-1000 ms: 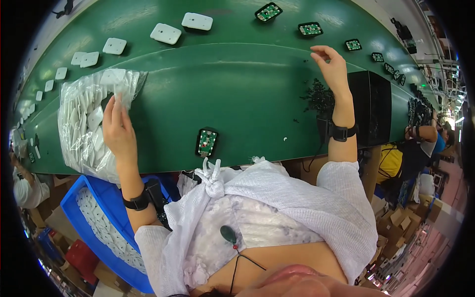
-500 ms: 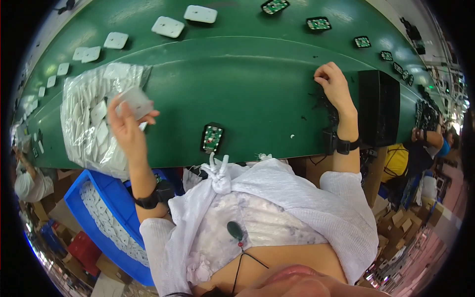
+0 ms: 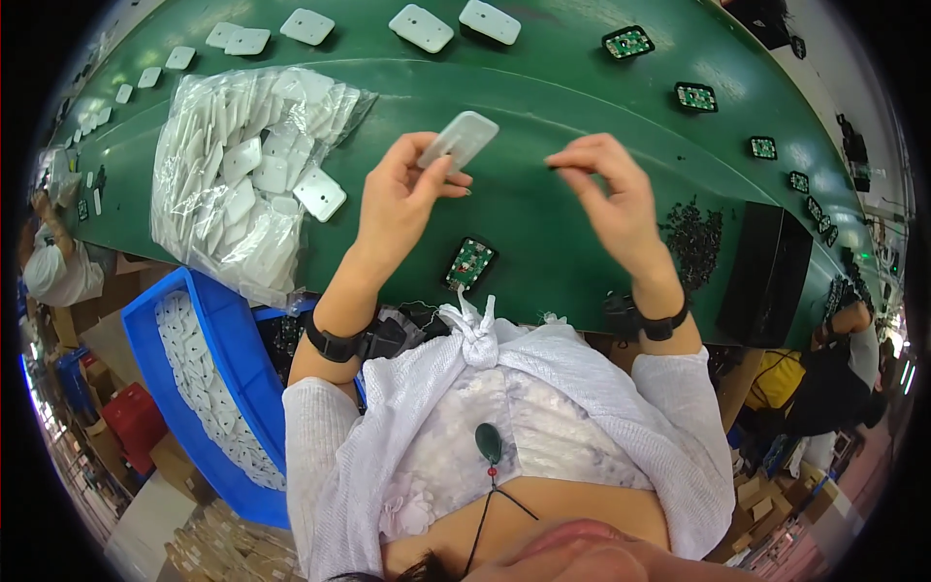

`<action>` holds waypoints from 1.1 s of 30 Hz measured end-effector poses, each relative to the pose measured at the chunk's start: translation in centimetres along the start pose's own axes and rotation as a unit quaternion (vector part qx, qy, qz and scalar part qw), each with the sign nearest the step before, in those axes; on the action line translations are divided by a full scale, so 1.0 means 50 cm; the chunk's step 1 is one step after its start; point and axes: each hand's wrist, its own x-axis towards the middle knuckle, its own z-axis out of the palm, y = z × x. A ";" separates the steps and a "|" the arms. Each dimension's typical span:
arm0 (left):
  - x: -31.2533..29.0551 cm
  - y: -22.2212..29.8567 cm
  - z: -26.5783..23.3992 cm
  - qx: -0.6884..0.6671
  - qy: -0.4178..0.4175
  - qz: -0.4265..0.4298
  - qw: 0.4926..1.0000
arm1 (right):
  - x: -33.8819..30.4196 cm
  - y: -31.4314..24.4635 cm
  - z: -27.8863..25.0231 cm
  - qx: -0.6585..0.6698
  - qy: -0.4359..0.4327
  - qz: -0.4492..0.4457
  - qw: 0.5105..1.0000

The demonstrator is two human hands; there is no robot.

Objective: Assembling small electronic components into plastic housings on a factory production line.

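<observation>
A pale grey plastic cover (image 3: 459,142), rectangular with rounded corners, is held tilted above the green worktop (image 3: 543,223), pinched at its lower end between the thumb and fingers of the left hand (image 3: 405,192). Just to its right, the right hand (image 3: 609,189) is raised with thumb and forefinger pinched together on something too small to identify. Directly below the hands, a small green circuit board in a black frame (image 3: 470,264) lies near the worktop's front edge. To the left, a clear bag of white covers (image 3: 247,175) is seen, with a blue bin (image 3: 218,369) below it.
</observation>
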 end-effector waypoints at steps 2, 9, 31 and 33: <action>0.001 0.011 0.017 -0.014 -0.005 -0.020 1.000 | 0.019 -0.018 0.045 0.082 -0.006 0.003 0.997; -0.011 0.014 0.029 0.014 0.018 0.000 1.000 | 0.042 -0.031 0.111 0.091 0.047 -0.016 0.995; -0.022 0.005 0.045 -0.037 0.015 0.029 0.999 | 0.022 -0.011 0.169 0.078 0.149 -0.090 0.982; -0.022 0.006 0.050 -0.033 0.020 0.064 0.997 | 0.025 -0.006 0.169 0.069 0.166 -0.109 0.978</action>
